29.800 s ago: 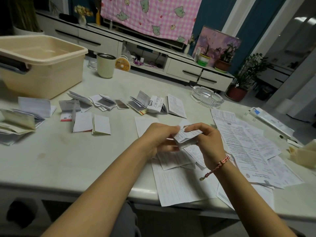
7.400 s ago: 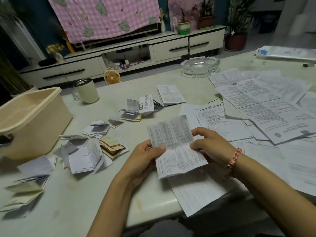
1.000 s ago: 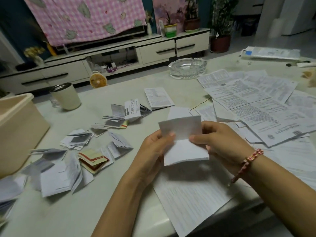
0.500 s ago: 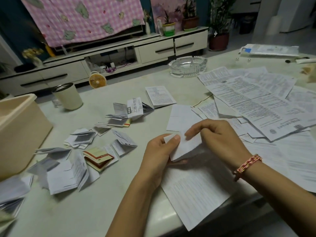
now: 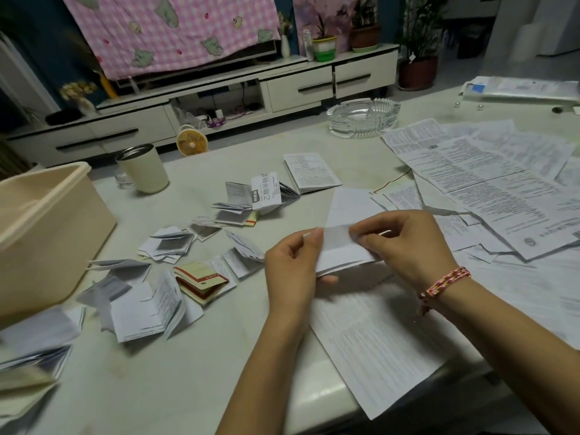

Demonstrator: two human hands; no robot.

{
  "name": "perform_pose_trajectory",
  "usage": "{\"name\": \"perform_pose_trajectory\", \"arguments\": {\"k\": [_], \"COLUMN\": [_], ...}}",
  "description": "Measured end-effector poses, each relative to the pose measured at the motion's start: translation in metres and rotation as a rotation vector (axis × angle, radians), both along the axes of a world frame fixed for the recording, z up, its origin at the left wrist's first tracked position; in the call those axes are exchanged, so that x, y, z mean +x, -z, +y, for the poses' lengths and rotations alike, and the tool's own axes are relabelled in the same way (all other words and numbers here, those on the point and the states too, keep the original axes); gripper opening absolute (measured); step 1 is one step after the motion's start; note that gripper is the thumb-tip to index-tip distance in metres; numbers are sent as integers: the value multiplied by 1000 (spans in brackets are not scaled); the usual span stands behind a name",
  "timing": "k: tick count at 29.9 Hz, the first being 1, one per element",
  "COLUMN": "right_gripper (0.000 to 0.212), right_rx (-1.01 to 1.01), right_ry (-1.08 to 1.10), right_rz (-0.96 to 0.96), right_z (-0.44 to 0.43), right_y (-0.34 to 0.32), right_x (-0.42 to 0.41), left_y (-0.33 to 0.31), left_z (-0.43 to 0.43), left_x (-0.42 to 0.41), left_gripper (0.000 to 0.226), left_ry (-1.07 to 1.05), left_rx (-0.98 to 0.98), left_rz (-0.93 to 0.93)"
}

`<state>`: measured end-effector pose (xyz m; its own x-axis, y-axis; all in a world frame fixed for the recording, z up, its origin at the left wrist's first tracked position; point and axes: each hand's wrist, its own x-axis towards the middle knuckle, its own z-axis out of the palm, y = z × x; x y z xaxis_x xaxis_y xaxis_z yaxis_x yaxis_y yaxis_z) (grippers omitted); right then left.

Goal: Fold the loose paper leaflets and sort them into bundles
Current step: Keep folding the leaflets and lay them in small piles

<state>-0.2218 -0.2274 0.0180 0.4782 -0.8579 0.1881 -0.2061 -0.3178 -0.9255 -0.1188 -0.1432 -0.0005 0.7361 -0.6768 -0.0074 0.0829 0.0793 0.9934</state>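
A white leaflet [image 5: 340,251], folded into a narrow strip, hangs just above the table between both hands. My left hand [image 5: 292,271] pinches its left end between thumb and fingers. My right hand [image 5: 405,246] pinches its right end, fingers curled over the top edge. Folded leaflets lie in loose groups to the left: a red and cream one [image 5: 201,282], a grey pile [image 5: 171,246], a printed bundle [image 5: 260,196]. Unfolded sheets [image 5: 489,189] are spread over the right side. One large sheet [image 5: 376,343] lies under my hands and overhangs the table's front edge.
A beige plastic tub [image 5: 40,227] stands at the left. A cream mug [image 5: 144,172] and a glass ashtray [image 5: 364,117] sit toward the back of the pale table [image 5: 194,365]. More folded papers [image 5: 28,365] lie at the near left. A plastic-wrapped packet [image 5: 521,89] is at the far right.
Over the last second both hands folded the leaflet down, from a taller upright piece to a narrow strip, and lowered it toward the table. The view shifted slightly.
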Motion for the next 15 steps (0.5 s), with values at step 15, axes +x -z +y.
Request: {"name": "perform_pose_trajectory", "arguments": {"k": [15], "right_gripper": [37], "right_rx": [318], "right_ry": [-77], "right_rz": [-85], "right_z": [31], "right_y": [15], "right_x": [87], "left_y": [-6], "left_z": [12], "left_x": [36], "left_gripper": [29], "left_ry": [-874], "left_rx": [-233], "left_rz": [-150]}}
